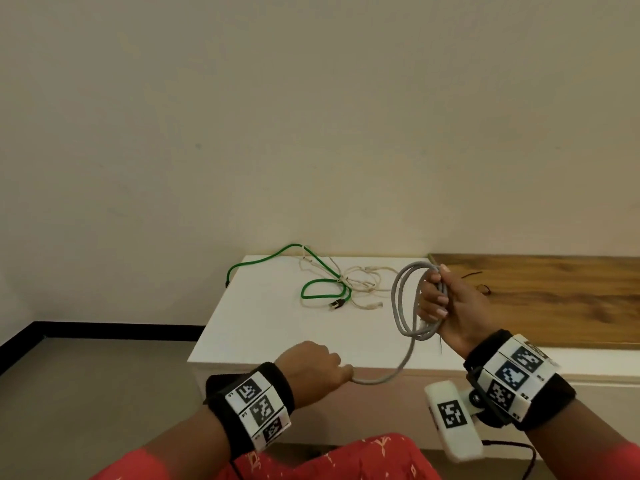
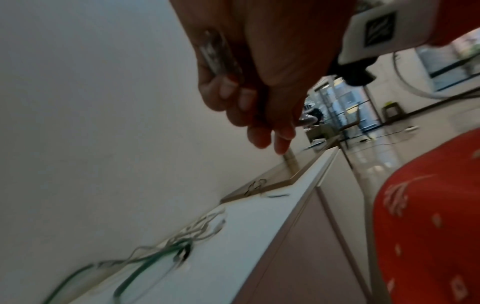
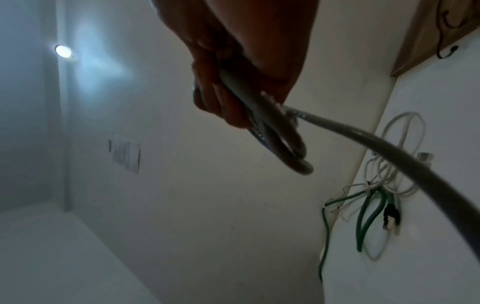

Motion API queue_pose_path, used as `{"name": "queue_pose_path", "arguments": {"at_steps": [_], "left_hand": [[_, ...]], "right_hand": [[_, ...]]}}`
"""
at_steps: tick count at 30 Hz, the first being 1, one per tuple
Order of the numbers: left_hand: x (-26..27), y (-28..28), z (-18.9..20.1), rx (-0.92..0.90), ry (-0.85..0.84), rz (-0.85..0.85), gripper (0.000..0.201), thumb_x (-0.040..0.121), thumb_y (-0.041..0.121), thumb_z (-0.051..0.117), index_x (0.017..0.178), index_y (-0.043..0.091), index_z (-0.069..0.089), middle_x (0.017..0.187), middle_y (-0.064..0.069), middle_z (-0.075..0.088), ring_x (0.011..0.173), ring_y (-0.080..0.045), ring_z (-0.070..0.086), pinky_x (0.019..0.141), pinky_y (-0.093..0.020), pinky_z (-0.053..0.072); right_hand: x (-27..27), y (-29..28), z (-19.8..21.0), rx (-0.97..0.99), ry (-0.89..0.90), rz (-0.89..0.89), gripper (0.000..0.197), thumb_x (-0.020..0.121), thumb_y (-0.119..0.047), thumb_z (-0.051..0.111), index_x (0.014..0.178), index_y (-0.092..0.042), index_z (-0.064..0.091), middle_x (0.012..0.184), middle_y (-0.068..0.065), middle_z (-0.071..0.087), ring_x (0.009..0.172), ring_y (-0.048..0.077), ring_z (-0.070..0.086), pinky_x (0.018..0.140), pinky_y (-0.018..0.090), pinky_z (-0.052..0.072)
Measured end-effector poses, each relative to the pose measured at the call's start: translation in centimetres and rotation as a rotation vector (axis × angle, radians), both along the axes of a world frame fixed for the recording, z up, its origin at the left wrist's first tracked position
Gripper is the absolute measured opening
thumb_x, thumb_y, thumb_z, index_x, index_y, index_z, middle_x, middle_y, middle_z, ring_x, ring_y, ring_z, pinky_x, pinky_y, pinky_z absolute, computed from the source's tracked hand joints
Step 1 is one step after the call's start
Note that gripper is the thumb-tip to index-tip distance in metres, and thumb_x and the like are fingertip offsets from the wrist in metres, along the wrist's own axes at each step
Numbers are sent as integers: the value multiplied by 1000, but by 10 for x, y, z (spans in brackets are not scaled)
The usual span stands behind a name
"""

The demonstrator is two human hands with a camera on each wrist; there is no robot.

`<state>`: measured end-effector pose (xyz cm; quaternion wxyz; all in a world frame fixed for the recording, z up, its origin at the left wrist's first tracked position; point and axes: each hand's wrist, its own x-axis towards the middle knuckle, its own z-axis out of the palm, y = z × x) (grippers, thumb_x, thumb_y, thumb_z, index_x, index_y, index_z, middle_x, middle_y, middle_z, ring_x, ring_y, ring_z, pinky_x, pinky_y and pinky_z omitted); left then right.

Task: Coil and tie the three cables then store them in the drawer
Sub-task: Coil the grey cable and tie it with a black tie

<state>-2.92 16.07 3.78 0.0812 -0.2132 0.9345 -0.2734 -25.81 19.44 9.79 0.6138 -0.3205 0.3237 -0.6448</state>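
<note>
Green cable [image 1: 313, 284] lies loose near the bench's [image 1: 256, 327] back left corner, one end hanging over the left edge, tangled with a white cable [image 1: 367, 282] just to its right. We note the left hand [image 1: 313, 367] off the front edge, fingers curled round the grey cable's [image 1: 403, 306] free end. The right hand [image 1: 446, 306], further right above the bench, grips the grey coils in a closed fist, loops hanging leftward.

Right hand [image 1: 446, 306] raised, palm toward the camera, fingers curled tight around the grey cable [image 1: 403, 306] loops. Left hand [image 1: 311, 367] lower and nearer, knuckles up, closed on the cable's free end, probably a thumb-finger pinch; wrist view blurred.
</note>
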Motion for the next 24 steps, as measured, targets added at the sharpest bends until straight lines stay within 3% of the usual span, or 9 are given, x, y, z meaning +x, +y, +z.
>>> {"name": "queue_pose_path", "arguments": {"at_steps": [1, 3, 8, 12, 15, 19, 21, 24], "left_hand": [[-3, 5, 0, -31, 9, -50, 12, 62, 24, 62, 70, 31, 66, 42, 7, 51, 31, -7, 45, 36, -18, 15], [-9, 16, 3, -40, 47, -147, 25, 69, 17, 45, 75, 31, 65, 46, 8, 52, 34, -7, 45, 34, -16, 21], [-3, 17, 21, -108, 192, -291, 22, 73, 11, 45, 83, 23, 61, 51, 7, 52, 39, -10, 44, 36, -16, 26], [4, 13, 32, -164, 203, -300, 19, 75, 10, 49, 80, 24, 62, 51, 7, 52, 43, -10, 44, 40, -17, 30], [5, 16, 33, -178, 210, -307, 20, 77, 10, 49, 83, 25, 63, 52, 7, 53, 47, -10, 45, 43, -19, 35], [4, 22, 29, -167, 167, -325, 31, 78, 14, 46, 98, 25, 66, 54, 7, 57, 44, -10, 49, 44, -17, 34], [2, 24, 27, -146, 114, -304, 25, 71, 17, 59, 93, 26, 68, 47, 7, 56, 36, -9, 47, 40, -16, 29], [0, 29, 21, -84, 112, -260, 20, 63, 18, 71, 75, 21, 55, 35, 4, 47, 24, -14, 32, 34, -12, 26]], "right_hand": [[1, 0, -2, 10, 40, 0, 37, 97, -32, 26, 66, -17, 40, 41, -8, 32, 30, 6, 27, 35, 18, 28], [5, -1, -5, 24, 160, 1, 37, 98, -31, 26, 67, -16, 39, 41, -7, 33, 31, 6, 27, 36, 18, 27], [13, 3, -8, 51, 516, 46, 37, 99, -28, 28, 67, -14, 40, 42, -6, 34, 34, 8, 26, 36, 17, 24], [20, 6, -12, 93, 657, 144, 34, 99, -25, 28, 69, -13, 39, 43, -5, 35, 36, 8, 26, 36, 16, 24], [23, 7, -13, 125, 636, 185, 35, 99, -26, 28, 68, -14, 39, 44, -4, 35, 35, 7, 27, 35, 16, 24], [16, 5, -12, 190, 344, 207, 37, 98, -29, 28, 66, -15, 40, 40, -5, 33, 29, 6, 25, 31, 16, 22], [13, 4, -9, 197, 277, 231, 38, 97, -29, 29, 65, -15, 41, 38, -6, 32, 26, 4, 24, 29, 14, 20], [17, 7, -8, 175, 449, 231, 37, 97, -28, 30, 68, -12, 46, 37, -7, 32, 26, 3, 21, 30, 12, 16]]}}
